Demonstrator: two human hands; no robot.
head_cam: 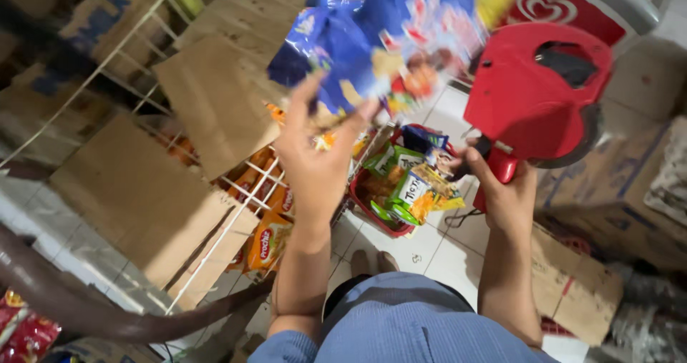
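My left hand (318, 159) is raised and grips the lower edge of a blue snack bag (390, 37), which is blurred by motion at the top of the head view. My right hand (504, 191) holds a red price-label gun (533, 95) by its handle, just right of the bag and apart from it. Below both hands a red basket (372, 216) on the floor holds several green, yellow and blue snack packets (415, 188).
A white wire rack (222, 223) with brown cardboard boxes (207, 98) and orange packets (268, 238) stands at left. More cardboard boxes (608, 191) sit at right. White floor tiles (440, 248) lie between. A red snack pack (21, 331) shows at the lower left corner.
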